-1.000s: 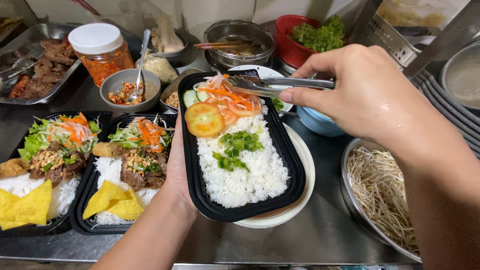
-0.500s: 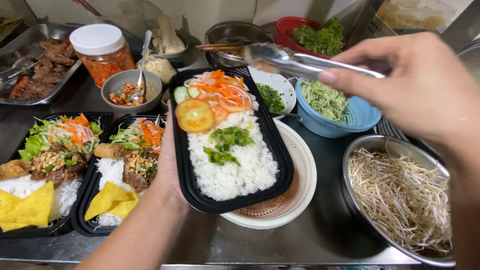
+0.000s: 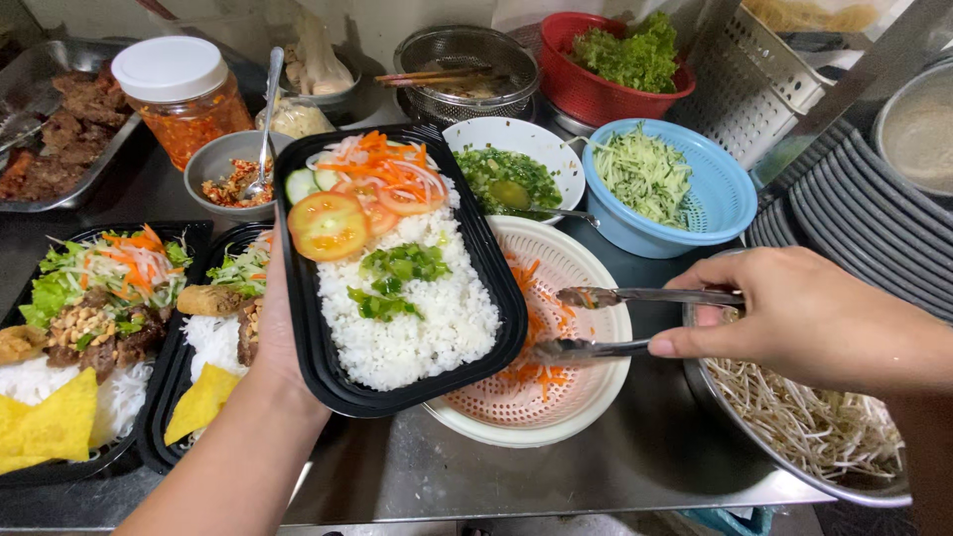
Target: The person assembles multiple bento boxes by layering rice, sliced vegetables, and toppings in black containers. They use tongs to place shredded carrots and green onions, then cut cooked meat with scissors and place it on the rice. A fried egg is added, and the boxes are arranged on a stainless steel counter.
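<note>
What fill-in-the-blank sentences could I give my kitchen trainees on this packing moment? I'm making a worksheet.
1. The left hand holds up a black tray of white ____.
2. The right hand grips metal ____.
3. Their tips reach into the pale colander of shredded ____.
4. The cucumber shreds sit in a ____ colander.

Missing words: rice; tongs; carrot; blue

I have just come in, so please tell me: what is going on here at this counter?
A person is filling a meal box. The left hand holds up a black tray of rice, tomato and shredded carrot. The right hand holds metal tongs, open, over a white strainer basket with carrot shreds. Two filled trays lie at the left.
</note>
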The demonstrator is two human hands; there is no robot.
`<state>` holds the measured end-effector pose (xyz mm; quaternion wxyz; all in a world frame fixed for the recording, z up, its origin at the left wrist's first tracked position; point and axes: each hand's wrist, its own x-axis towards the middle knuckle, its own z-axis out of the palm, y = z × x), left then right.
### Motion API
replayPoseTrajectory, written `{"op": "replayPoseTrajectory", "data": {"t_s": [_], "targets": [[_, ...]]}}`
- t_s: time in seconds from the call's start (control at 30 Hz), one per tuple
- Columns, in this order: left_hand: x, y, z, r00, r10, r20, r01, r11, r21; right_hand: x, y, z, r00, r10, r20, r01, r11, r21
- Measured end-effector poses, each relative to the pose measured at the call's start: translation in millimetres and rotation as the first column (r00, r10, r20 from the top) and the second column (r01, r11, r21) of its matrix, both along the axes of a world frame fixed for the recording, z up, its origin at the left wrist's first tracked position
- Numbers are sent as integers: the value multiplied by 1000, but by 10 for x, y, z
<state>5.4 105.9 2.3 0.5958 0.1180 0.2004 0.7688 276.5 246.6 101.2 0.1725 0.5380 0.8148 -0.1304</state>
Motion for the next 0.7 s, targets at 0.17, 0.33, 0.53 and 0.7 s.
{"op": "replayPoseTrajectory", "data": {"t_s": [0.17,0.33,0.53,0.7], "targets": [[-86,-64,54,999,35,-30,-35,999,-14,-58,-20,53,997,13,74,-10,999,-44],[-168,-93,16,996,67,-52,-71,994,-79,-63,10,-69,983,127,134,-130,991,18],[-181,-43,-130,998,63,-25,-64,997,-45,-96,78,-357,994,107,-20,-105,992,72],[-208,82,-191,996,65,-53,-64,998,8,-142,78,-457,969,154,-191,-104,962,252]]}}
